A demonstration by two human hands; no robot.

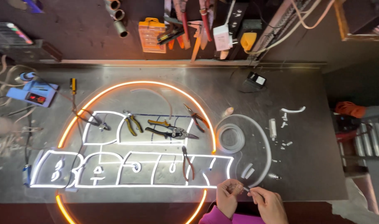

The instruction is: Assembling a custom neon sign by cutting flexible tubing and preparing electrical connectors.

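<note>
My left hand [228, 197] and my right hand [267, 202] meet at the near edge of the metal workbench [305, 137], just right of a lit neon sign [131, 166]. The left hand pinches a short white piece of neon strip [241, 188]. In my right hand is a small thin tool [248, 190], its tip against the end of that piece. The sign has white glowing letters inside an orange glowing ring [135, 85]. A coil of white strip [230, 138] lies just beyond my hands.
Several pliers and cutters [173, 132] lie on the sign. A blue soldering station [34, 92] stands at the far left with cables. Cut white strip scraps [287, 120] are scattered to the right. Tools and an orange parts box [151, 35] line the back shelf.
</note>
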